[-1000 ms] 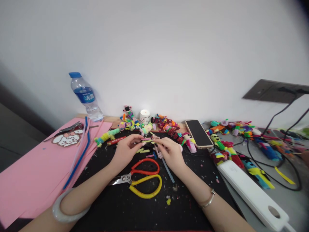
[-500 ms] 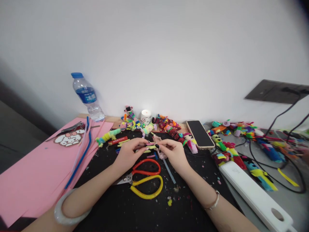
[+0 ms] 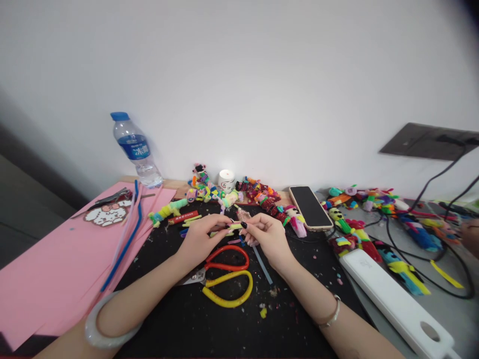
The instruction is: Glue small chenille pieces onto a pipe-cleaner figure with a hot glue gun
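Left hand (image 3: 200, 240): pinching one end of the yellow-green pipe-cleaner piece (image 3: 234, 227).
Right hand (image 3: 268, 237): grip pinching the other end.
Scissors (image 3: 223, 278): lying on the black surface (image 3: 194, 324), just below both hands.

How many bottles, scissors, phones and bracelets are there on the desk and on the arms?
Water bottle: 1
Scissors, red and yellow handles: 1
Phone, lying face up: 1
Bracelets: 2, a pale bangle on the left wrist and a thin silver bracelet on the right
Total: 5
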